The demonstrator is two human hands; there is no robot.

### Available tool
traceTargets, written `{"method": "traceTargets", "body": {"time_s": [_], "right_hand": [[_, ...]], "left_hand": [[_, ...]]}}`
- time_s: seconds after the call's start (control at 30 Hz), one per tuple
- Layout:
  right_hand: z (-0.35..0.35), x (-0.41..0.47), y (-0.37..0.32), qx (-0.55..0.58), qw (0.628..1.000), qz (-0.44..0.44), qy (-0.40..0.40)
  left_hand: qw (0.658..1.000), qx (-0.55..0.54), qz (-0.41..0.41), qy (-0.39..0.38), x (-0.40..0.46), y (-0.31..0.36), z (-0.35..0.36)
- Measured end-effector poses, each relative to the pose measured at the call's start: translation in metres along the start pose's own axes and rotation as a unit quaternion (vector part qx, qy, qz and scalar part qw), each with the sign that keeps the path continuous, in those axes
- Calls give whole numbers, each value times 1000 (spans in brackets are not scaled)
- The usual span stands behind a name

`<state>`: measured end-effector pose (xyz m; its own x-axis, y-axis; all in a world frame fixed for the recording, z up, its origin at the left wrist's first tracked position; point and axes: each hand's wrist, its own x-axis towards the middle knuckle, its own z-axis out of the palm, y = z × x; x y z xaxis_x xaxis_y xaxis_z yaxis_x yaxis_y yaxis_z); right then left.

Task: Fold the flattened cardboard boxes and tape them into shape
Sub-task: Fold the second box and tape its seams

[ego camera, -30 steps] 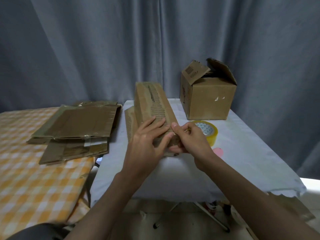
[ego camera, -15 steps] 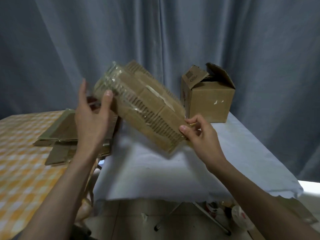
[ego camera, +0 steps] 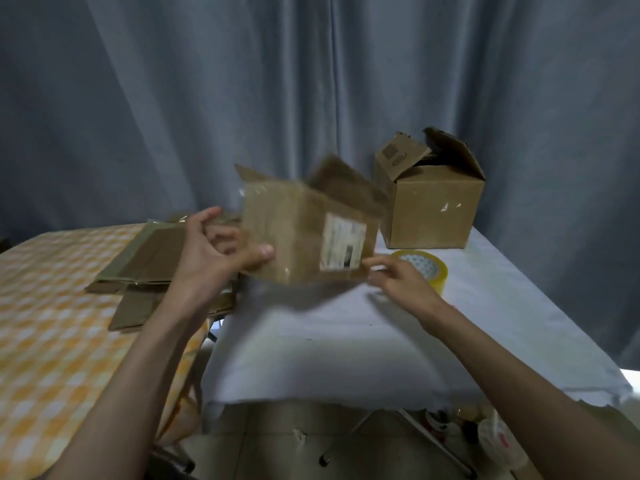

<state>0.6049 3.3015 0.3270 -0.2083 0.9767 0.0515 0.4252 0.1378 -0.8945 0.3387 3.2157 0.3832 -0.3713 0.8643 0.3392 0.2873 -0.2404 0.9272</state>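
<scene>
Clearly, you had the cardboard box up in the air above the white-covered surface, its open flaps pointing up and back, the label side turned toward you. Your left hand gripped its left edge, thumb on the front face and fingers curled behind. Your right hand was at the lower right corner with fingers loosely extended; motion blur hid whether it actually pinched the card or only touched it. The box looked light, thin-walled and easily dented, so you did best to hold it by the folded corners and edges, not the flat panels. The loose flaps would flop. The tape roll lay on the surface just behind your right hand, near the finished box; flattened boxes waited at left.
</scene>
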Motion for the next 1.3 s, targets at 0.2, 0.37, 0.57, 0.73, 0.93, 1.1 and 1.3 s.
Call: {"method": "traceTargets", "body": {"time_s": [0.2, 0.37, 0.57, 0.73, 0.93, 1.1, 1.3], "right_hand": [[14, 1, -7, 187, 980, 2, 60], [13, -11, -25, 252, 958, -56, 124], [14, -22, -29, 58, 988, -108, 91], [28, -26, -29, -158, 971, -173, 37], [20, -27, -35, -201, 966, -142, -83], [6, -16, -32, -225, 960, -156, -50], [-2, 19, -30, -261, 956, -135, -3]], "left_hand": [[983, 97, -40, -154, -8, -30, 9], [985, 67, 21, -155, -12, -24, 21], [964, 191, 126, -137, -23, -16, 42], [908, 330, 157, -204, -28, -14, 47], [893, 352, 160, -229, -17, -16, 31], [898, 346, 155, -224, -9, -20, 44], [882, 375, 162, -234, 35, -37, 82]]}}
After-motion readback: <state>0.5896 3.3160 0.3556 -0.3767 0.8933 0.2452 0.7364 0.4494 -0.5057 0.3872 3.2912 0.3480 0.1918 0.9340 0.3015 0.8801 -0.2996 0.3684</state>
